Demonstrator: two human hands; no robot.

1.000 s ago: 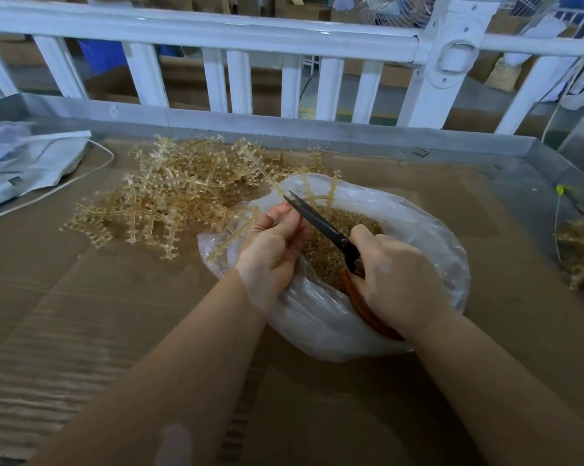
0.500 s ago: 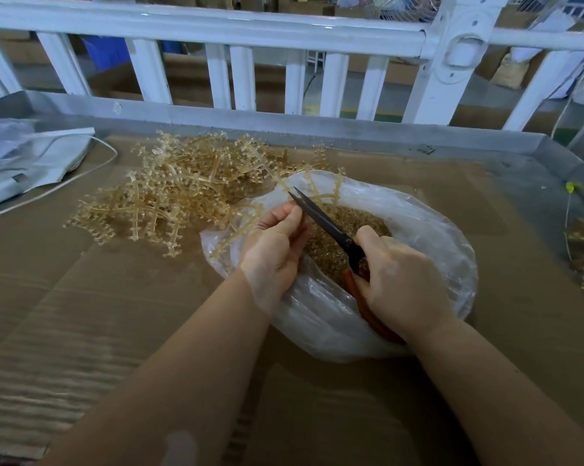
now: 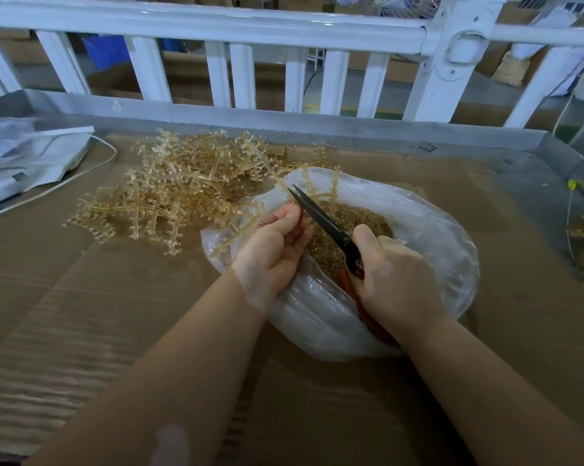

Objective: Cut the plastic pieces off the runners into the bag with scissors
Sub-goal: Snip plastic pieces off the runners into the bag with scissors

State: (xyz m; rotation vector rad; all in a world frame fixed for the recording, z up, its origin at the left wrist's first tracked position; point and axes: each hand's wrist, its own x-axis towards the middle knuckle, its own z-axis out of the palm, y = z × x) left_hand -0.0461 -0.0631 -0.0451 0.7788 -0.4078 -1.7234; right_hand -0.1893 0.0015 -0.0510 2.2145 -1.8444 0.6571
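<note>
The left hand (image 3: 274, 250) pinches a translucent amber plastic runner (image 3: 247, 223) between thumb and curled fingers, holding it over the mouth of the clear, crumpled plastic bag (image 3: 431, 250) at the centre of the brown cardboard-covered table (image 3: 82, 324). The right hand (image 3: 394, 277) is wrapped round the orange handles of the black-bladed scissors (image 3: 321, 220); the blades lie pressed together, their tip pointing to 11 o'clock and touching the runner just above the left thumb. Inside the bag sits a heap of small amber cut pieces (image 3: 351, 227). At 10 o'clock from the bag, touching its rim, lies the tangled pile of uncut amber runners (image 3: 169, 193).

The step in hand looks like snipping one piece after another from the held runner. To do it well, the person should keep each cut directly above the bag's opening so pieces drop in, cut close to the stem for a clean gate, and shift the pinch along the runner so the fingers stay behind the blades. The bag's soft rim could snag on the scissor tip.
</note>
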